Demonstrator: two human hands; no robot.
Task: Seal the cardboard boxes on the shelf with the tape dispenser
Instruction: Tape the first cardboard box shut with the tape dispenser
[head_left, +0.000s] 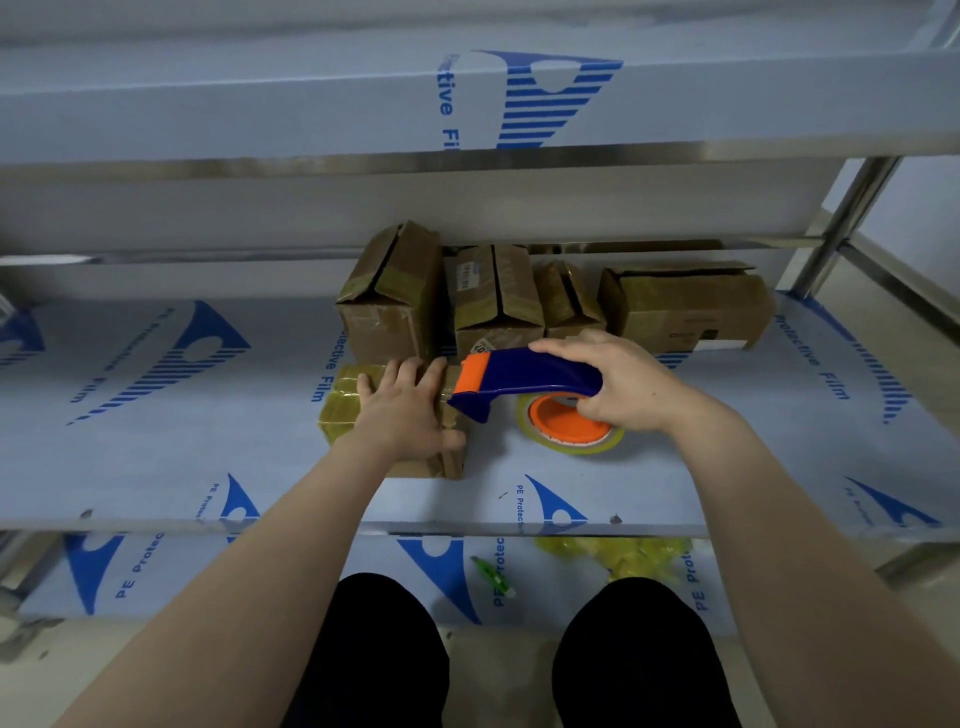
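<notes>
Black-clad knees (389, 649) face a film-covered shelf (156, 441); four boxes (493, 296) stand just behind the hands; the left hand (405, 410) presses flat, fingers straight, on a taped box (343, 410); the right hand (618, 384) grips a tape dispenser (524, 382), its nose touching that box's right end.

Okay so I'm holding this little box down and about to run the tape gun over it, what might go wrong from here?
1. Your left hand lies flat across the small tape-wrapped cardboard box, its fingers right beside the nose of the blue and orange tape dispenser in your right hand. Tape may land on them, or the cutter could nick them.
2. The box sits near the front edge of the film-covered metal shelf; a pull toward you might drag it off.
</notes>
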